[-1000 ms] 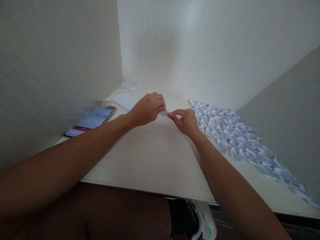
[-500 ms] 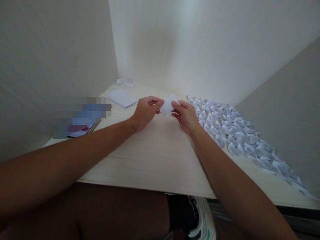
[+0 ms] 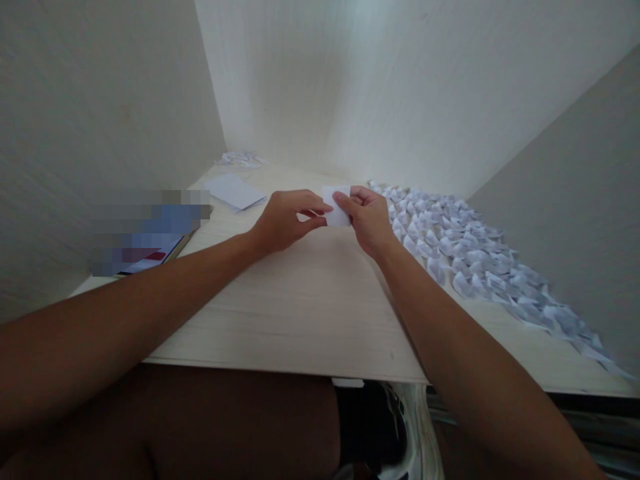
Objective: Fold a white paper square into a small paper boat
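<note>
A small white paper square (image 3: pixel 338 208) is held up above the table between my two hands. My right hand (image 3: pixel 367 217) pinches it, thumb on the near face and fingers behind. My left hand (image 3: pixel 293 217) is at the paper's left edge, its thumb and forefinger slightly apart and the fingertips touching or very near the edge. To the left on the table lie white paper sheets (image 3: pixel 235 191). Many folded white paper pieces (image 3: pixel 470 243) are spread in rows to the right.
The pale table (image 3: pixel 300 313) meets walls at the back and sides. Thin paper strips (image 3: pixel 243 159) lie in the far left corner. A blurred blue item (image 3: pixel 165 227) rests at the left edge. My leg is below the table's front edge.
The paper has turned so its sides now stand nearly upright. My left fingers have loosened from their pinch and straightened. The whole view has shifted slightly.
</note>
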`<state>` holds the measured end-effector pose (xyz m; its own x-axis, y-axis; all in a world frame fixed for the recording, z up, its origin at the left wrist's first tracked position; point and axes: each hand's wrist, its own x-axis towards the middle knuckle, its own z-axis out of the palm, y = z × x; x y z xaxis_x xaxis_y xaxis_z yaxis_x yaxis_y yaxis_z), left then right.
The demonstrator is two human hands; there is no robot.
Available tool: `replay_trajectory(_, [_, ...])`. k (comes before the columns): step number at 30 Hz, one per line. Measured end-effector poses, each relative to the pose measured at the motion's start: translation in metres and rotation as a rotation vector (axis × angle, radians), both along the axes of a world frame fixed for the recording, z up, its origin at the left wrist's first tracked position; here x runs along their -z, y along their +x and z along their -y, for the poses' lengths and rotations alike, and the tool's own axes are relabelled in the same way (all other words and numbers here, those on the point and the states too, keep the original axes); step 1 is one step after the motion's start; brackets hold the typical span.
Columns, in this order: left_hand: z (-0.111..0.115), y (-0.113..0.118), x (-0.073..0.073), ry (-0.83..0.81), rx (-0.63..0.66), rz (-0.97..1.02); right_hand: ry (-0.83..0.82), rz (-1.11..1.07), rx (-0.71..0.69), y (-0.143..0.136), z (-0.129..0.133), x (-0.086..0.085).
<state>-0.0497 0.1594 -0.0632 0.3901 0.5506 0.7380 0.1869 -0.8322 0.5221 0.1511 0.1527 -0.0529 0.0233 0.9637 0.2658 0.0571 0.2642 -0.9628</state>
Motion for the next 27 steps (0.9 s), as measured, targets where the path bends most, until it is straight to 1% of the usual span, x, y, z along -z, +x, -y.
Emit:
replay_trajectory(3, [-0.001,0.001,0.000,0.031,-0.040,0.086,0.008,-0.031,0.018,0.001,-0.001,-0.003])
replay_trajectory(5, [-0.003,0.002,0.001,0.015,-0.061,0.171,0.021,-0.033,0.010,0.003,-0.001,-0.005])
replay_trajectory(10, [-0.005,0.004,0.004,-0.148,-0.081,0.290,0.085,0.069,-0.106,0.005,0.004,-0.010])
replay_trajectory(12, [-0.006,0.004,0.005,-0.196,-0.077,0.302,0.117,0.087,-0.112,0.005,0.004,-0.011])
replay_trajectory(15, [-0.007,0.004,0.005,-0.234,-0.060,0.311,0.146,0.111,-0.082,0.004,0.004,-0.011])
replay_trajectory(18, [-0.008,0.003,0.006,-0.223,-0.050,0.315,0.167,0.152,-0.055,0.004,0.005,-0.010])
replay_trajectory(21, [-0.009,0.003,0.005,-0.206,-0.071,0.307,0.152,0.166,-0.039,0.001,0.007,-0.010])
replay_trajectory(27, [-0.005,0.002,0.000,-0.112,-0.114,0.255,0.104,0.102,-0.026,-0.005,0.012,-0.011])
